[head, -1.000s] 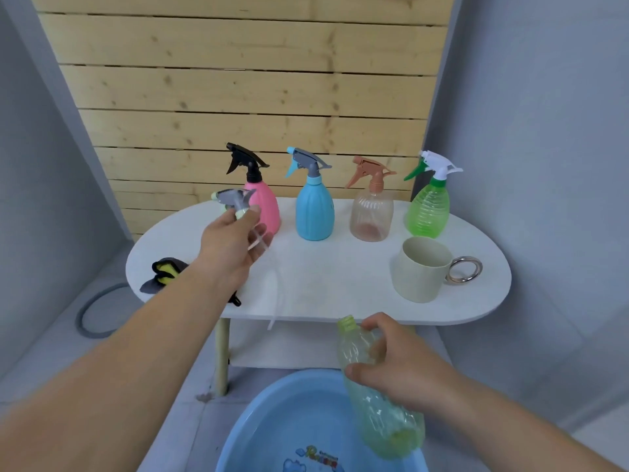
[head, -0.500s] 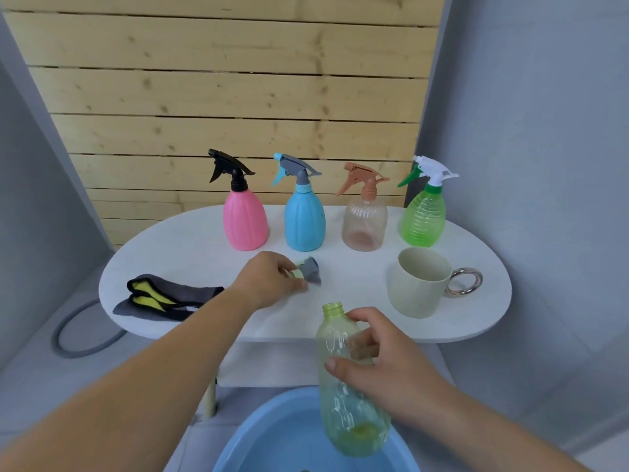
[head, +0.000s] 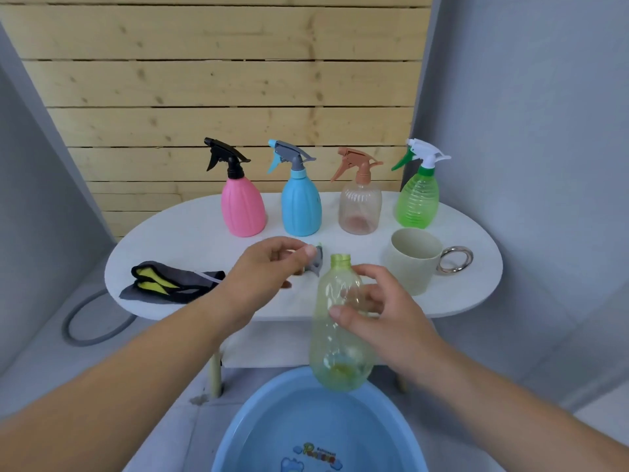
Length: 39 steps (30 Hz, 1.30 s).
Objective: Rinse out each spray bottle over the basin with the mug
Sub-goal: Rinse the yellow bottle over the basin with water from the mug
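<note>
Plank wall (head: pixel 238 80) at the back, white table (head: pixel 190 233) in front w/ 4 capped spray bottles in a row: pink bottle (head: pixel 243 209), blue bottle (head: pixel 301 209), clear bottle (head: pixel 360 209), green bottle (head: pixel 418 202). 1 mug (head: pixel 413 260) near the green one, 1 cloth (head: pixel 170 284) on the L end. Your right hand (head: pixel 374 311) grips a 5th, the open bottle (head: pixel 340 342), upright, neck bare, over the 1 basin (head: pixel 272 420) on the floor. Your left hand (head: pixel 269 267) pinches 1 spray head (head: pixel 318 262) low over the table, just beside that neck.

- The left hand (head: pixel 269 267) is bare, and so is the left forearm (head: pixel 136 369) coming in from seven o'clock.
- The right hand (head: pixel 381 315) is bare with a short thumbnail, and the right forearm (head: pixel 493 403) at four o'clock is bare.
</note>
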### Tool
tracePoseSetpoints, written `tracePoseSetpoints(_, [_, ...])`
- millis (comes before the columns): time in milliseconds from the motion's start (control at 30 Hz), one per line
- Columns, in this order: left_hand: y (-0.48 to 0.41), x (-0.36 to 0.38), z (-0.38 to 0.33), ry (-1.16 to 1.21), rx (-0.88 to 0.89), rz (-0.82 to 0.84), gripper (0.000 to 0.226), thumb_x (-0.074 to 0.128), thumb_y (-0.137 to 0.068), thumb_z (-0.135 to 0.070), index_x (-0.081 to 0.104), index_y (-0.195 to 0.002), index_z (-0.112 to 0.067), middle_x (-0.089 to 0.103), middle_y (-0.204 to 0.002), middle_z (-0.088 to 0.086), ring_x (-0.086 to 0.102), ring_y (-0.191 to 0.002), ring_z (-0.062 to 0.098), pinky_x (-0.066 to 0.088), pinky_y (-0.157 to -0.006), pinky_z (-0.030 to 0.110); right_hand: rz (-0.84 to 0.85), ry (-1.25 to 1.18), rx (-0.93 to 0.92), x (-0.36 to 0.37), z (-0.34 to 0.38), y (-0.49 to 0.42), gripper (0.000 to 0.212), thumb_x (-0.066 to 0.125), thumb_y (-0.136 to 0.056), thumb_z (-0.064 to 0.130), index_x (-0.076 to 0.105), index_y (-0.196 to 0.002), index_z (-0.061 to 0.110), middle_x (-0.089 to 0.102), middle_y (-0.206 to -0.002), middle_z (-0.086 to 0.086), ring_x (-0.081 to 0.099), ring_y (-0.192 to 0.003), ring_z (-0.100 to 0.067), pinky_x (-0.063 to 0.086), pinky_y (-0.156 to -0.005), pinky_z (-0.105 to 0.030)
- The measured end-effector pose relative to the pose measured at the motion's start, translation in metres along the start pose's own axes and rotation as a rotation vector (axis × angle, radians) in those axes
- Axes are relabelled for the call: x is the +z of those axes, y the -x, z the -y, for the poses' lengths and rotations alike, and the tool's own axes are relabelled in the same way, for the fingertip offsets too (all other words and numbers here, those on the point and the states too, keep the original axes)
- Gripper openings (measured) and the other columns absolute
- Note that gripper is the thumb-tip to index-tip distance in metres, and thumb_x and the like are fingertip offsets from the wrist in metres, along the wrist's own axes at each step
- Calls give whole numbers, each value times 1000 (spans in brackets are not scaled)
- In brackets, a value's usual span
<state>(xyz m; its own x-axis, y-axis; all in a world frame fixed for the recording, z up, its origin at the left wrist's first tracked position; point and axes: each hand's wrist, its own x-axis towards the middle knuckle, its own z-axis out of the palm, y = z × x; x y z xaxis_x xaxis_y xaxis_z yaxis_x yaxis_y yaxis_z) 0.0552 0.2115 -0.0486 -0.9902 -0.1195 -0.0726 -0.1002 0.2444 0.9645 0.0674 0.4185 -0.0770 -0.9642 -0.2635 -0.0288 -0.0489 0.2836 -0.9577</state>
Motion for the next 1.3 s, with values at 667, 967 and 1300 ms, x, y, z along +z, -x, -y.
tracePoseSetpoints(667, [86,38,26,148,-174,319,48,81,-84,-29,61,-128,-22,76,-114,9,72,-110,26,56,-98,43,-387,759,171,-128,-15,-53,48,36,-103,39,44,-146,18,39,-153,-13,30,-142,-33,22,-115,-41])
tracePoseSetpoints(967, [89,35,32,60,-172,328,51,84,-80,-30,62,-125,-27,77,-113,5,73,-108,22,52,-106,48,-301,108,297,-130,-24,-41,26,56,-97,37,55,-103,12,65,-103,-14,69,-76,-28,61,-77,-41])
tracePoseSetpoints(1300, [114,18,41,-13,-150,295,53,85,-81,-34,56,-126,-32,74,-116,0,72,-105,10,54,-95,28,-53,-93,245,-103,9,37,28,57,-98,23,57,-72,12,63,-72,-9,63,-75,-26,55,-80,-39])
